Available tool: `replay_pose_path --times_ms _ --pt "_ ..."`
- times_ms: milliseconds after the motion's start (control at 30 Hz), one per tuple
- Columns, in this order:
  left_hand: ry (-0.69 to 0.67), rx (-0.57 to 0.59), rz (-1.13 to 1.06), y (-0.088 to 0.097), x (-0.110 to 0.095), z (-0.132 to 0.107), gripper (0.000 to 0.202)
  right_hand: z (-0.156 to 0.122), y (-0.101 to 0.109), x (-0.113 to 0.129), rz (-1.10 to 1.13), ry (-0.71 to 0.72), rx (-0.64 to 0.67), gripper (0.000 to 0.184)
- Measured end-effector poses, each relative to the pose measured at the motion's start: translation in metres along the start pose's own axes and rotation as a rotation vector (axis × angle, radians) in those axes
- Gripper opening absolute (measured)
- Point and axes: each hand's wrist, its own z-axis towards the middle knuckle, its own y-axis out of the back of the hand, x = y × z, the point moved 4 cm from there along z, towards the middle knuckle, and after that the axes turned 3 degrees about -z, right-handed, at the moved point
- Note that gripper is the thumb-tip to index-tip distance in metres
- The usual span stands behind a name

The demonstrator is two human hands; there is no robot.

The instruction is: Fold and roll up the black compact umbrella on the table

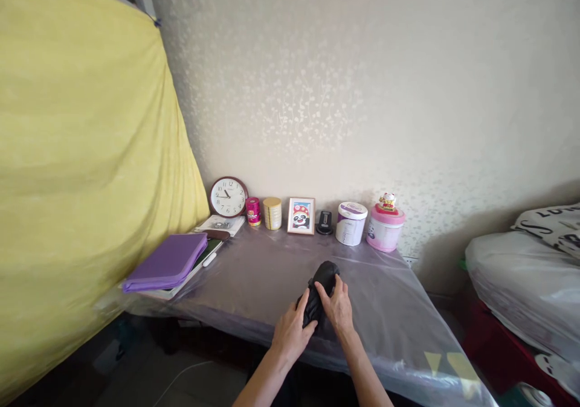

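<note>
A black folded umbrella (324,281), or a rolled fabric bundle much like one, is held at a slant over the near part of the table. Its surface is dark and creased, and the upper end points away from me. My left hand (292,330) grips the lower end from the left, thumb and fingers around it. Along the right side, my right hand (338,307) holds the upper part, the thumb lying on top and the fingers at the far edge. The underside is hidden, so I cannot tell whether it touches the table.
A plastic-covered table (254,274) bears a purple folder (165,262) at left. Along the wall stand a clock (229,196), two small tins, a picture frame (301,215), a black device (324,222), a white tub (351,223) and a pink tub (385,229) topped by a figurine.
</note>
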Motion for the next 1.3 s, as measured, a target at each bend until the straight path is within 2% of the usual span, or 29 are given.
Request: replay_pose_path --times_ms 133,233,300,400,500,600,700,867,1000,1067,1167,1233,1300 --pt "0.022 -0.001 0.111 -0.005 -0.001 0.004 0.063 0.000 -0.006 -0.003 -0.051 0.199 0.087 0.040" --pt "0.024 0.000 0.165 -0.008 -0.002 0.005 0.061 -0.001 -0.005 0.002 -0.011 0.374 0.179 0.030" --pt "0.016 0.008 0.187 -0.008 -0.002 0.004 0.060 -0.001 -0.002 0.004 0.043 0.422 0.253 0.026" --pt "0.006 0.014 0.209 -0.007 -0.001 0.004 0.058 -0.001 0.004 0.002 0.165 0.417 0.293 0.020" --pt "0.000 0.013 0.226 -0.006 0.000 0.004 0.055 -0.003 0.013 -0.005 0.316 0.325 0.304 0.019" --pt "-0.004 0.004 0.242 -0.007 0.000 0.005 0.054 -0.009 0.019 -0.006 0.431 0.236 0.420 0.020" --pt "-0.007 -0.010 0.263 -0.009 -0.001 0.005 0.055 -0.013 0.022 0.003 0.482 0.253 0.505 0.020" --pt "-0.014 -0.017 0.289 -0.010 -0.003 0.001 0.055 -0.003 0.008 0.016 0.497 0.199 0.579 0.024" --pt "-0.004 -0.018 0.285 -0.009 -0.004 -0.001 0.054 0.006 -0.005 0.024 0.372 0.197 0.645 0.023" --pt "0.013 -0.016 0.281 -0.009 -0.004 -0.002 0.055 0.010 -0.011 0.028 0.224 0.245 0.630 0.018" --pt "0.035 0.012 0.273 -0.009 -0.002 -0.003 0.058 0.016 -0.020 0.033 0.007 0.332 0.527 0.009" --pt "0.045 0.041 0.264 -0.007 0.001 -0.006 0.064 0.018 -0.025 0.035 -0.022 0.353 0.448 0.008" --pt "0.049 0.070 0.252 -0.004 0.006 -0.011 0.070 0.020 -0.027 0.033 0.067 0.280 0.434 0.007"
